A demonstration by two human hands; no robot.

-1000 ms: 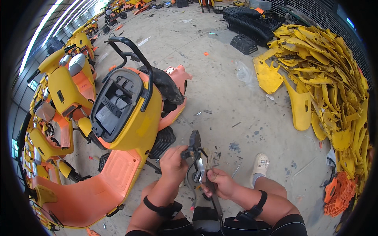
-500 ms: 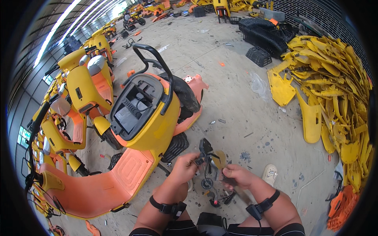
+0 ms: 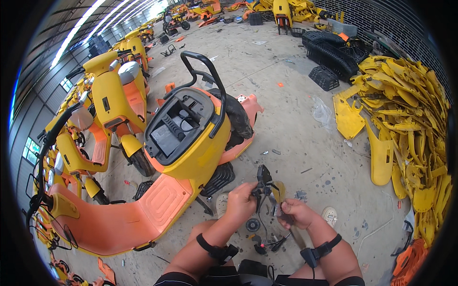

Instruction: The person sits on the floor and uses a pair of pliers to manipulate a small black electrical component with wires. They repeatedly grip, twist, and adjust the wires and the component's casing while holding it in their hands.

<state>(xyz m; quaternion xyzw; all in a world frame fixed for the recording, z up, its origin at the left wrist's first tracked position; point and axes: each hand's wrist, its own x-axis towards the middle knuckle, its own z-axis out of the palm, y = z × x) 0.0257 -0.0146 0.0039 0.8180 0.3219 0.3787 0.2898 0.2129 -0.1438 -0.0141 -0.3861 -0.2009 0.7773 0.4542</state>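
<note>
My left hand is closed in a pinch on a black plastic part with dark cables hanging from it. My right hand is closed round a long, flat, tan-yellow object; its kind is hard to make out. Its upper end stands beside the cables, and a long narrow piece sticks out below the fist. Under the hands, on the floor, lie a small dark wheel-like disc and a tangle of wires with a red bit.
A yellow and orange scooter with its seat compartment uncovered stands at my left. More scooters line up behind it. To the right rises a pile of yellow panels, with black crates beyond and orange pieces nearer.
Both hands, with what they hold, appear slightly further right in the picture. The whole scene has also shifted right and mostly down. Each hand keeps its grip.
</note>
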